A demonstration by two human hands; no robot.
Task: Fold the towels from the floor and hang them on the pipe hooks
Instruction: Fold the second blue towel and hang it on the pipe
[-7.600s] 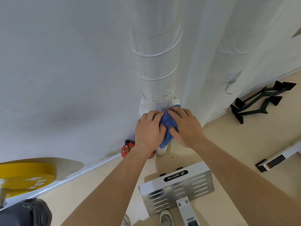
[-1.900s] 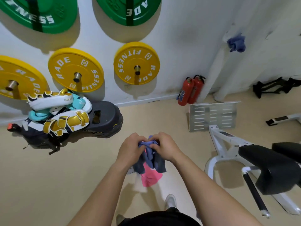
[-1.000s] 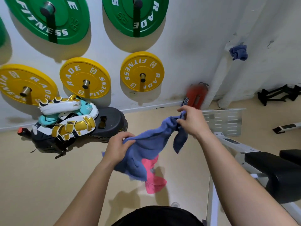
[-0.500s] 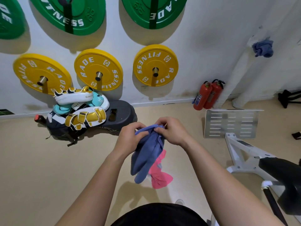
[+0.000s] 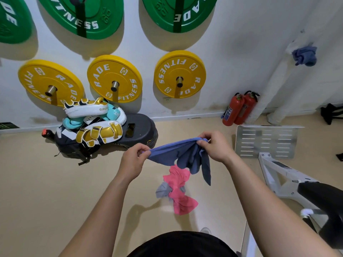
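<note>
- Blue cloth towel (image 5: pixel 172 149) – stretched mid-frame between both hands, loose ends hanging at its right.
- Left hand (image 5: pixel 133 158) pinches the left corner; right hand (image 5: pixel 213 145) grips the bunched right end.
- Pink crumpled towel (image 5: pixel 181 191) and grey crumpled cloth (image 5: pixel 163 190) lie on the beige floor (image 5: pixel 46 191) just below.
- Second blue towel (image 5: pixel 304 55) – bunched on the white wrapped pipe (image 5: pixel 272 80), upper right.

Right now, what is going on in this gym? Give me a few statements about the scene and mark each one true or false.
1. The left hand and right hand pinch a blue towel stretched between them. True.
2. The pink towel hangs on the pipe. False: it lies crumpled on the floor, against a grey towel.
3. A second blue towel sits bunched up on the pipe. True.
4. The fire extinguishers by the wall are green. False: both are red.
</note>
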